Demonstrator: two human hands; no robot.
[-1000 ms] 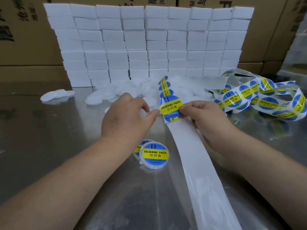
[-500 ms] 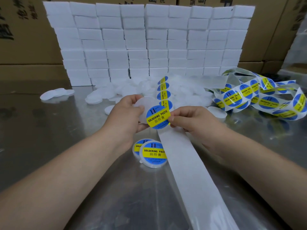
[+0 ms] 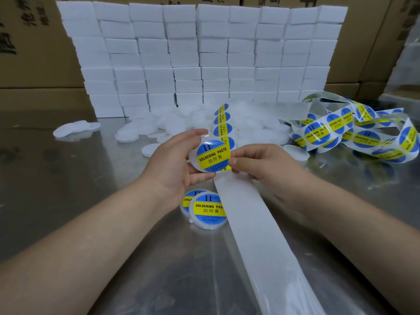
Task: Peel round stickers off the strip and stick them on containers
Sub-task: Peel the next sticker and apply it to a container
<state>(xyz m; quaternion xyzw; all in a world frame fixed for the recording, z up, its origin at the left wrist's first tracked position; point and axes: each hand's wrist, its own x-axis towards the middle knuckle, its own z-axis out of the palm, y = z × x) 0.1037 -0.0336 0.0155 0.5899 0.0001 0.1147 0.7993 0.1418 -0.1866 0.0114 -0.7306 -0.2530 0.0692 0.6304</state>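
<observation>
One sticker [image 3: 212,156] now on container [image 3: 193,158]: left fingers [image 3: 193,135] grip container, right fingers [image 3: 241,163] pinch sticker.

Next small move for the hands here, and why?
Probably press the right edge of the sticker flat with the right hand: the left hand holds the container under it, the sticker looks mostly laid on, and the right fingers pinch only that edge.

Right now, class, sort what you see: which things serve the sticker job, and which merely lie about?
Job: round white container in the left hand; blue-and-yellow round sticker pinched by the right hand; white backing strip; heap of plain white containers.
Lying about: stacked white boxes; brown cardboard cartons.
</observation>
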